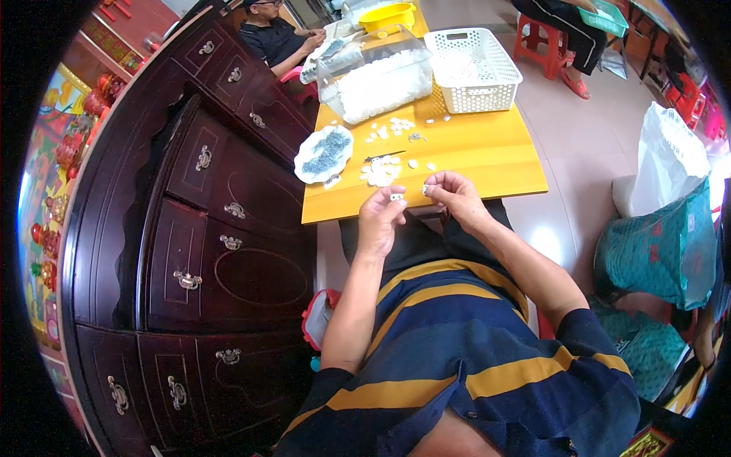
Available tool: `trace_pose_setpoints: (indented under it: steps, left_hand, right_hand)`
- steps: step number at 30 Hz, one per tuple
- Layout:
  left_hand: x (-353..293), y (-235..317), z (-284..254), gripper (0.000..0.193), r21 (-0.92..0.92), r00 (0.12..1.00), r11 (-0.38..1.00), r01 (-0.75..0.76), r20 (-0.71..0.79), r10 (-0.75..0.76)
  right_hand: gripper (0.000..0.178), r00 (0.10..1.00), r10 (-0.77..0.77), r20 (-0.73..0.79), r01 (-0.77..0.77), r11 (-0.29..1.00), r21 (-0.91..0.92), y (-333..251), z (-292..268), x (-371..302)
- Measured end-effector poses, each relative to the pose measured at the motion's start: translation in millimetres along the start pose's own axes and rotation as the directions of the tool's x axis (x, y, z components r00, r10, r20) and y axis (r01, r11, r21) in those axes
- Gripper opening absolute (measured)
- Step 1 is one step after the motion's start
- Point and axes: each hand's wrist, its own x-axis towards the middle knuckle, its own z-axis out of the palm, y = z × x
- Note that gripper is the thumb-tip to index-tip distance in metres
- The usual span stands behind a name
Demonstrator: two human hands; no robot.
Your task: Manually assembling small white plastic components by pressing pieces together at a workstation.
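Just over the near edge of the yellow wooden table (502, 160), my left hand (378, 221) pinches a small white plastic piece (396, 197) with dark spots on it. A short gap to the right, my right hand (459, 199) pinches another small white piece (426, 190) between thumb and fingers. The two pieces are apart. Beyond my hands lies a loose cluster of white round pieces (378, 174), with a thin black tool (385, 155) behind it. At the left, a white scalloped plate (301, 164) holds many tiny dark grey parts.
Farther back stand a clear bin (329, 95) heaped with white pieces, a white perforated basket (483, 97) and a yellow basket (387, 18). A dark wooden cabinet (263, 278) runs along the left. Teal sacks (659, 244) sit at the right. Another person (270, 38) sits at the far left.
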Motion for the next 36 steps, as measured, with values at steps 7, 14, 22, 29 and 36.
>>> trace_pose_setpoints:
  steps: [7,14,22,29,36]
  left_hand:
    - [0,-2,-3,0.021,-0.120,0.998,0.991,0.063,0.025,-0.060]
    - [0,-11,-10,0.022,-0.051,0.999,0.997,0.050,-0.002,-0.050]
    - [-5,4,2,0.027,0.153,0.999,0.988,0.012,-0.040,-0.006]
    - [-4,2,7,0.023,0.333,0.983,0.927,-0.171,-0.005,0.183]
    - [-3,-6,4,0.024,0.460,0.972,0.860,-0.221,0.032,0.233]
  right_hand:
    - [0.010,1.000,-0.008,0.011,0.007,1.000,0.017,-4,0,-1]
    - [0.009,1.000,0.013,0.024,-0.013,0.999,0.037,-3,3,-4]
    - [0.008,0.996,-0.053,0.071,0.058,0.996,-0.064,6,-1,-1]
    - [0.010,0.996,-0.056,0.075,0.063,0.993,-0.097,10,3,-3]
    - [0.011,0.996,-0.057,0.066,0.065,0.988,-0.137,11,4,-2]
